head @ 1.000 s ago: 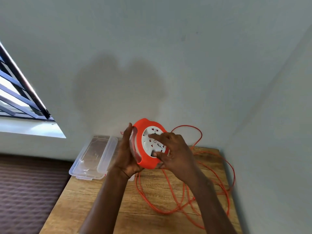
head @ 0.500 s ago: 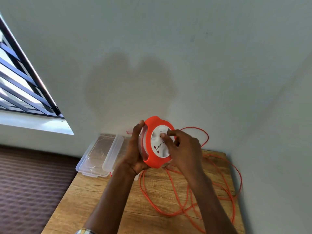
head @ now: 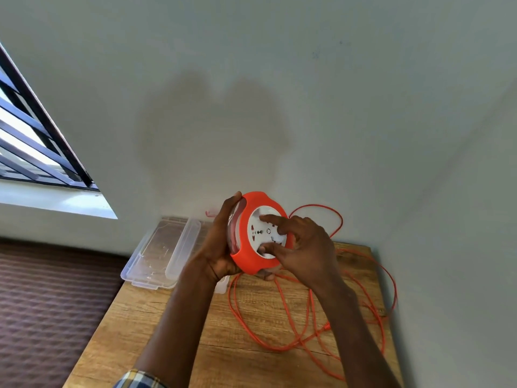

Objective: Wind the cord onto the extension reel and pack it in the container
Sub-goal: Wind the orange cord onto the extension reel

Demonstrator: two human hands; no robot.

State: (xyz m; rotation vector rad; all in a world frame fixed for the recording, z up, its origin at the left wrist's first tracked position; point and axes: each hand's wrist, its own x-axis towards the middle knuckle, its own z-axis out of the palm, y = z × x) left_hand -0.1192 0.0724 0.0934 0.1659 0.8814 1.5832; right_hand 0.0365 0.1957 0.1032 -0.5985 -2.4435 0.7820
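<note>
An orange extension reel (head: 253, 263) with a white socket face is held upright above the wooden table (head: 156, 326). My left hand (head: 218, 247) grips its back and rim. My right hand (head: 302, 247) rests on the white face, index finger and thumb pressed on it. Loose orange cord (head: 279, 312) hangs from the reel's underside and lies in wide loops over the table's right half, one loop climbing the wall. A clear plastic container (head: 162, 247) lies open at the table's back left corner.
The table stands in a corner, walls behind and to the right. A barred window (head: 36, 152) is at the left. Brown ribbed floor covering (head: 44, 303) lies beyond the table's left edge.
My right hand's fingers have shifted around the white face, turning it. The camera view has drifted slightly, and the reel stays held in the same place.
</note>
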